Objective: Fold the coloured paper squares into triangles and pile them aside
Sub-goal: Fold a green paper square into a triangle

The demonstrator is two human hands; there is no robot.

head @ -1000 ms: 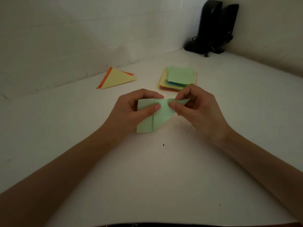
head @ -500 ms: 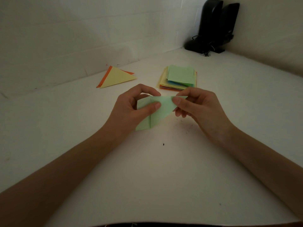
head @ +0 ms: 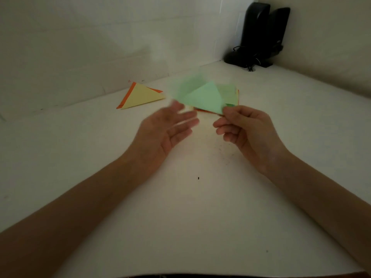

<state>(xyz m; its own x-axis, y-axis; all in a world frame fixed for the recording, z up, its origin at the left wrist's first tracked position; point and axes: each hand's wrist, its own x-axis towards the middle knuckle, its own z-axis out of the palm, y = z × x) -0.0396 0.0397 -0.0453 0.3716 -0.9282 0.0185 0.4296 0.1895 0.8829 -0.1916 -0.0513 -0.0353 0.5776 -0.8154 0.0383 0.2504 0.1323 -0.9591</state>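
White bench (head: 190,217) runs back to pale walls (head: 80,37) that meet in a corner at 1 o'clock, where two black speakers (head: 261,33) stand with their cables.

Half a second ago both hands pinched the green paper (head: 204,97) low over the bench, thumbs nearly meeting on it. Now only the right hand (head: 249,131) has it, thumb and forefinger pinching its lower corner and the other fingers curled beneath. The sheet has swung up off the bench toward 12 o'clock. It reads as a triangle with a fainter flap smeared toward 11 o'clock. Motion blur hides how far the fold is closed.

The left hand (head: 160,133) has let go. It hovers at 9 o'clock of the right hand, palm turned inward, fingers straight and spread. The fingertips are blurred and sit just below the paper's left edge; whether they touch it cannot be told.

The stack of squares (head: 232,91) lies where it was, at 12 o'clock of the hands, now largely covered by the raised sheet, with orange and green edges showing. The pile of folded triangles (head: 140,96), yellow over orange, rests unmoved at 10 o'clock near the wall. A dark speck (head: 198,178) sits on the bench at 6 o'clock of the hands.
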